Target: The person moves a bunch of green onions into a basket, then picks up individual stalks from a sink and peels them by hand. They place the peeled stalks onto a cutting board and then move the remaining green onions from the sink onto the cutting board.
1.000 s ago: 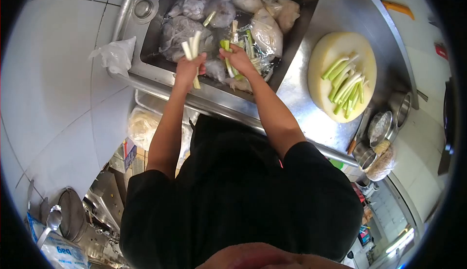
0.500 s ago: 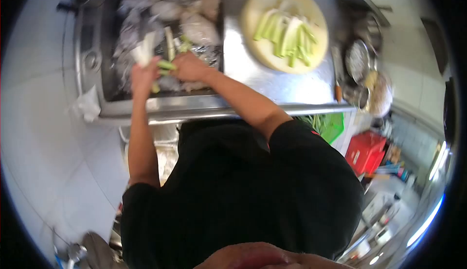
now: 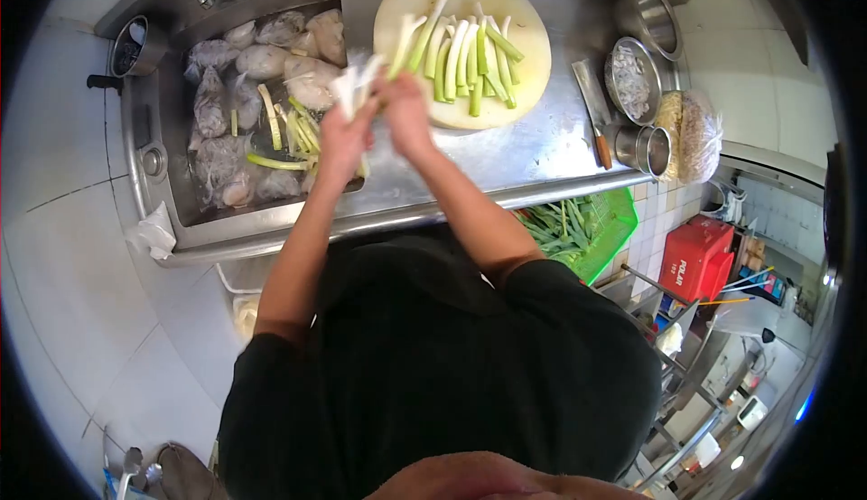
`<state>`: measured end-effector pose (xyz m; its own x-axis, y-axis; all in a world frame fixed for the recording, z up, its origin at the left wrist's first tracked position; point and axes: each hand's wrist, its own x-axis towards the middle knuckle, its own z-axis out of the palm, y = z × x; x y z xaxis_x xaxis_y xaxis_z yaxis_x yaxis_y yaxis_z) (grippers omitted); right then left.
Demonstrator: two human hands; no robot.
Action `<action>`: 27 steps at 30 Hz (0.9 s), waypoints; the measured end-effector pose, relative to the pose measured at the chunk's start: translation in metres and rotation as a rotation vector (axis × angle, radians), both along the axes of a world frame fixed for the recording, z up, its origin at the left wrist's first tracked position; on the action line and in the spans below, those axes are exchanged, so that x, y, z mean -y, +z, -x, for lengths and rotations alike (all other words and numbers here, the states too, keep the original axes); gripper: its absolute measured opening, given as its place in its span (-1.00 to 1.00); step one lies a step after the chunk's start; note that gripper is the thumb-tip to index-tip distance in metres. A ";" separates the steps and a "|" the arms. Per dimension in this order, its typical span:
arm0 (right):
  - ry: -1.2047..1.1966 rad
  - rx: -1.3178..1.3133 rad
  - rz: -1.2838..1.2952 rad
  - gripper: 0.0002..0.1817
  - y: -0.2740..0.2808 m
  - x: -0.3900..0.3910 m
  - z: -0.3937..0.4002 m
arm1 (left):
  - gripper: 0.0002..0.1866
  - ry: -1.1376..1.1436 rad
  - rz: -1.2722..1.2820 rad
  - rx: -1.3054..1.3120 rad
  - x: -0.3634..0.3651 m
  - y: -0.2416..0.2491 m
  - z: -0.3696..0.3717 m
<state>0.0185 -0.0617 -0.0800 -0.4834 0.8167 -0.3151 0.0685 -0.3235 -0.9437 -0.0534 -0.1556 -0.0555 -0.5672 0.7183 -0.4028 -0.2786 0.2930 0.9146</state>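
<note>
My left hand [image 3: 342,145] is closed around a bunch of white-ended leek stalks [image 3: 354,86], over the right edge of the sink. Just beside it, my right hand [image 3: 405,119] is blurred by motion, its fingers closed on a leek stalk [image 3: 403,41] whose white end points up at the near left rim of the round cutting board [image 3: 531,39]. Several cut leek stalks [image 3: 470,56], white and green, lie across that board. In the sink [image 3: 194,215], loose leek pieces [image 3: 273,119] float beside bagged pale food [image 3: 264,62].
A cleaver [image 3: 591,107] rests on the steel counter, near metal bowls [image 3: 652,19] and a steel pot [image 3: 646,149]. Filled plastic bags [image 3: 699,137] stand at the right end. Below the counter edge are a green basket [image 3: 619,233] of leafy greens and a red box [image 3: 694,261].
Both hands have moved right, from over the sink towards the cutting board, carrying leek stalks. The camera view has shifted too, so more of the sink and basket shows.
</note>
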 end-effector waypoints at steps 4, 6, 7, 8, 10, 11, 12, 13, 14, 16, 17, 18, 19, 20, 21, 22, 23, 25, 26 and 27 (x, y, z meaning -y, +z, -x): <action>-0.143 0.098 -0.118 -0.68 0.037 -0.090 -0.064 | -0.75 -0.134 -0.006 -0.063 -0.086 0.016 -0.012; -0.162 0.430 -0.363 -0.56 0.021 -0.122 -0.089 | -0.69 -0.170 -0.107 -0.457 -0.129 -0.015 -0.015; -0.136 0.536 -0.572 -0.52 0.006 -0.133 -0.100 | -0.65 -0.242 -0.100 -0.433 -0.148 -0.029 -0.017; -0.092 0.618 -0.784 -0.47 -0.009 -0.142 -0.103 | -0.62 -0.295 -0.036 -0.446 -0.153 -0.030 -0.021; 0.010 0.845 -0.953 -0.43 -0.027 -0.141 -0.105 | -0.58 -0.408 0.138 -0.503 -0.154 -0.020 -0.028; 0.014 0.824 -0.953 -0.42 -0.027 -0.135 -0.102 | -0.59 -0.273 0.084 -0.650 -0.144 -0.013 -0.038; -0.001 0.814 -0.952 -0.41 -0.020 -0.129 -0.100 | -0.61 -0.158 0.021 -0.803 -0.132 -0.009 -0.048; -0.012 0.801 -0.947 -0.41 -0.018 -0.125 -0.099 | -0.63 -0.128 -0.073 -0.807 -0.113 -0.010 -0.045; -0.034 0.794 -0.946 -0.40 -0.018 -0.122 -0.099 | -0.64 -0.104 -0.179 -0.810 -0.089 -0.012 -0.037; -0.081 0.769 -0.900 -0.43 -0.018 -0.120 -0.099 | -0.68 -0.105 -0.177 -0.623 -0.036 -0.021 -0.010; -0.110 0.749 -0.890 -0.44 -0.019 -0.121 -0.099 | -0.68 -0.054 -0.053 -0.608 -0.011 -0.050 0.008; -0.134 0.731 -0.879 -0.45 -0.019 -0.121 -0.100 | -0.69 -0.018 0.062 -0.571 0.016 -0.097 0.031; -0.135 0.717 -0.878 -0.48 -0.015 -0.121 -0.100 | -0.68 0.073 0.269 -0.315 0.044 -0.109 0.056; -0.168 0.740 -0.917 -0.51 -0.017 -0.122 -0.101 | -0.67 0.106 0.422 -0.446 0.072 -0.145 0.084; -0.212 0.717 -0.936 -0.54 -0.007 -0.116 -0.096 | -0.66 0.137 0.576 -0.575 0.094 -0.187 0.107; -0.255 0.692 -0.957 -0.56 0.007 -0.111 -0.089 | -0.66 0.203 0.674 -0.747 0.106 -0.210 0.123; -0.268 0.665 -1.059 -0.62 0.013 -0.106 -0.083 | -0.65 0.269 0.772 -0.918 0.115 -0.228 0.136; -0.199 0.393 -0.872 -0.73 0.026 -0.085 -0.051 | -0.62 0.131 0.847 -0.730 0.120 -0.254 0.159; -0.123 0.230 -0.747 -0.76 0.021 -0.079 -0.039 | -0.61 0.059 0.877 -0.629 0.122 -0.264 0.167; 0.021 0.338 -0.681 -0.80 0.030 -0.058 -0.017 | -0.64 -0.002 0.710 -0.535 0.126 -0.265 0.176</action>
<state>0.0353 -0.0034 -0.0500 -0.4677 0.8755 0.1215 0.3894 0.3275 -0.8609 -0.2289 -0.2813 -0.3207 -0.8061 0.4010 -0.4352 0.1349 0.8405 0.5247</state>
